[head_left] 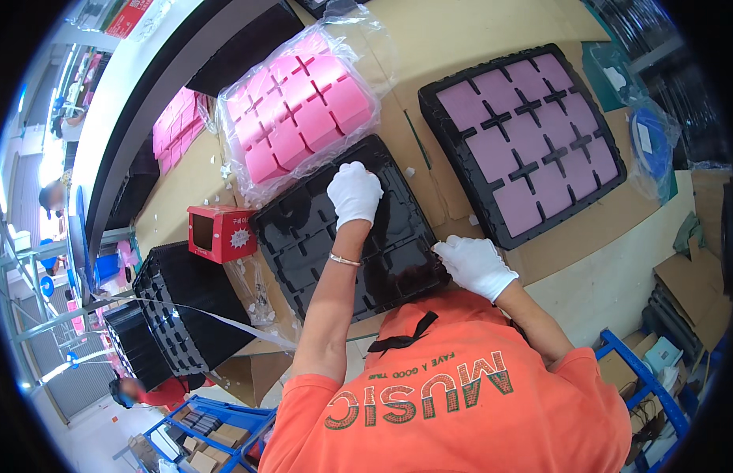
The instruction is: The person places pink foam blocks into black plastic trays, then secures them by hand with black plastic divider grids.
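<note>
Just right of the red box lies the black tray, its edge farthest from that box pinched by the right hand, probably for steadiness, while the left hand curls above, its grip unclear.

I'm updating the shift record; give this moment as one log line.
left hand: gloved, over black tray | right hand: gloved, at tray's right edge | beyond tray: plastic-wrapped pink blocks | left: red box
</note>
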`<move>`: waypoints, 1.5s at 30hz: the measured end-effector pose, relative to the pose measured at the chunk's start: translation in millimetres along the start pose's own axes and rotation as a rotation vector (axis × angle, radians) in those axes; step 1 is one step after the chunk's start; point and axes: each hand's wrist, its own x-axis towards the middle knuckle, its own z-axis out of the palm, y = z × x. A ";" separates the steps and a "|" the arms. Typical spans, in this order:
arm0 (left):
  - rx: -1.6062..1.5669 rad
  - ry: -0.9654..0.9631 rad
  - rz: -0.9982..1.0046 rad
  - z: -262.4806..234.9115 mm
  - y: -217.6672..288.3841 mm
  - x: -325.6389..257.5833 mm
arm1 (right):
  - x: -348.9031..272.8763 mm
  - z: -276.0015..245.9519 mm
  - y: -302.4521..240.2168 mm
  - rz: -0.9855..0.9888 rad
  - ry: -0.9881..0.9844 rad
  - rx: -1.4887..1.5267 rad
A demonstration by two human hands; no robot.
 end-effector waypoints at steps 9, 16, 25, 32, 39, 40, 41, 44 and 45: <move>0.038 0.101 0.049 -0.2 -21.8 -12.4 | 0.4 2.9 5.5 0.006 0.006 -0.011; -0.131 0.773 -0.214 -100.7 -137.4 -36.4 | -2.5 -7.1 7.4 0.063 -0.034 -0.026; 0.150 0.250 -0.333 -103.6 -328.7 -29.3 | 14.8 -15.2 -18.3 -0.103 -0.006 -0.044; 0.171 0.546 -0.057 -114.5 -260.6 -10.6 | 74.3 -41.0 -29.9 -0.087 0.277 0.042; -0.170 0.351 0.118 -49.7 -216.5 63.3 | 235.1 -40.3 10.8 0.003 0.667 -0.031; -0.112 0.283 0.131 -46.1 -213.8 62.5 | 251.8 -36.6 16.1 0.037 0.625 -0.051; -0.051 0.217 0.138 -45.0 -213.9 59.3 | 262.2 -36.2 12.5 0.064 0.579 -0.068; -0.008 0.188 0.062 -40.9 -229.7 47.4 | 285.9 -30.6 -3.6 0.061 0.372 -0.224; 0.009 0.190 0.054 -39.9 -236.8 46.7 | 293.1 -25.4 6.5 0.043 0.364 -0.234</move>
